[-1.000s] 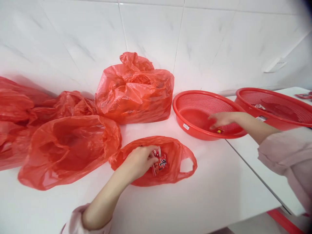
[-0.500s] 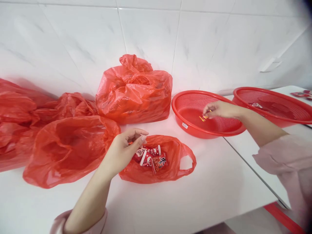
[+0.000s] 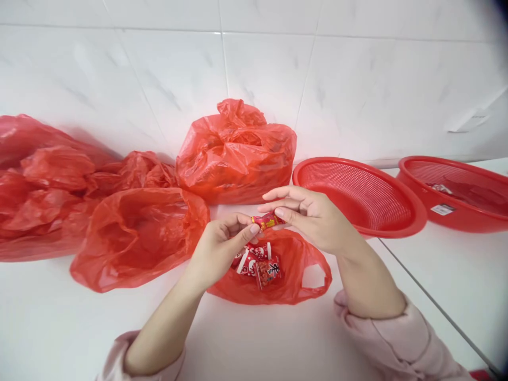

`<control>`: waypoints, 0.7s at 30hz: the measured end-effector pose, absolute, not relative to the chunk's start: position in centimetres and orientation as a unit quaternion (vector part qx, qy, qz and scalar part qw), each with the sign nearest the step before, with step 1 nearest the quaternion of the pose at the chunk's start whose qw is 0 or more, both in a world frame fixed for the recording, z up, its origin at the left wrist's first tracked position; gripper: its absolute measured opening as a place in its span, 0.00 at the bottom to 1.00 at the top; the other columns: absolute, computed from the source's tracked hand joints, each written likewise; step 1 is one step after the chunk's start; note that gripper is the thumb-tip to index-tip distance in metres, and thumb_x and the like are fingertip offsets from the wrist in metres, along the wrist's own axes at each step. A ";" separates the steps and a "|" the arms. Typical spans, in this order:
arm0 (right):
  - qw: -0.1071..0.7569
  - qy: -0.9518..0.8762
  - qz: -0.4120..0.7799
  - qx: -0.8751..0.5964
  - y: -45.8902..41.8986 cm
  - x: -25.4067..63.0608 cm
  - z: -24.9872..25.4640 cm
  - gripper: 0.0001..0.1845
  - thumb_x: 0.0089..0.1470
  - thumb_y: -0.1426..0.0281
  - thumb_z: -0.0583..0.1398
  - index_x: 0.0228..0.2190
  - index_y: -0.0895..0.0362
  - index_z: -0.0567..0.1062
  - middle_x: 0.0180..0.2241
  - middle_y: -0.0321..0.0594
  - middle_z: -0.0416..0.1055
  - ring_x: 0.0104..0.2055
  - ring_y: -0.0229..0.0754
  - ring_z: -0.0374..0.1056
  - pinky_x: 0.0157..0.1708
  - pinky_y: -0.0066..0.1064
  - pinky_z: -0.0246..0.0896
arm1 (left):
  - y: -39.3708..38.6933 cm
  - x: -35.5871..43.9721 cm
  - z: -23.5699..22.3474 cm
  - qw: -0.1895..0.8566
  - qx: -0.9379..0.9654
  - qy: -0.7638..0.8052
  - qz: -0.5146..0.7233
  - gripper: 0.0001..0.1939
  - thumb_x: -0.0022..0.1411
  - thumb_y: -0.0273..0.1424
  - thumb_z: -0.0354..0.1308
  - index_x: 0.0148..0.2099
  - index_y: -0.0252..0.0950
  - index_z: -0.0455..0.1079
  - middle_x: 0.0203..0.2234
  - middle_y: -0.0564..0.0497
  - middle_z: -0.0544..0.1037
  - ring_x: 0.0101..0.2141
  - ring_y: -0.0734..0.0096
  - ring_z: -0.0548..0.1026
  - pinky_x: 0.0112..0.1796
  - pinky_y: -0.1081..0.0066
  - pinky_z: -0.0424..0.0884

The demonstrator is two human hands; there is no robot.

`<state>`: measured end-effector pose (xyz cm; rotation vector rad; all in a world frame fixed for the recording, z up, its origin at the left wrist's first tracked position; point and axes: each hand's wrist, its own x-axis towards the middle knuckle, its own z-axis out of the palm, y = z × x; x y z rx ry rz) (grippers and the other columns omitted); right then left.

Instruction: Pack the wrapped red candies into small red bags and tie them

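Observation:
A small red and gold wrapped candy point(image 3: 267, 220) is pinched between both hands above a small open red plastic bag point(image 3: 296, 286). My left hand point(image 3: 222, 246) grips the candy's left end with thumb and forefinger. My right hand point(image 3: 313, 217) holds its right end, the other fingers stretched out. Inside the bag lie several red and white snack packets point(image 3: 260, 263). The bag rests on the white table point(image 3: 257, 338).
Several larger red plastic bags stand behind: one open bag point(image 3: 138, 235) at the left, a full one point(image 3: 238, 153) by the tiled wall, more crumpled bags point(image 3: 43, 185) at far left. Two red mesh baskets point(image 3: 357, 193) point(image 3: 460, 193) sit at the right; a table seam runs diagonally there.
My right hand has left the near basket and come over the small bag with a candy. My left hand rose from the bag and took hold of the candy's other end.

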<state>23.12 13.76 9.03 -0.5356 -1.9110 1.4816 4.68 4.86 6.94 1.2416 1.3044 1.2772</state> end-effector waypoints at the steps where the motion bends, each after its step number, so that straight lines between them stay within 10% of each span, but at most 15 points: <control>1: 0.325 -0.731 0.564 -0.203 13.9 23.0 9.2 0.14 0.60 0.68 0.59 0.48 0.53 0.71 0.46 0.43 0.76 0.46 0.41 0.74 0.47 0.39 0.72 | 4.9 4.5 6.9 0.440 0.500 0.532 0.522 0.13 0.59 0.40 0.63 0.36 0.35 0.72 0.24 0.53 0.75 0.23 0.78 0.68 0.24 0.77 0.64; 21: 0.321 -0.810 0.441 -0.214 14.5 24.4 9.5 0.06 0.53 0.76 0.59 0.30 0.55 0.76 0.32 0.37 0.75 0.34 0.37 0.71 0.35 0.29 0.67 | 4.8 4.1 7.5 0.370 0.504 0.549 0.556 0.07 0.59 0.35 0.63 0.40 0.39 0.75 0.32 0.52 0.78 0.32 0.71 0.75 0.32 0.73 0.71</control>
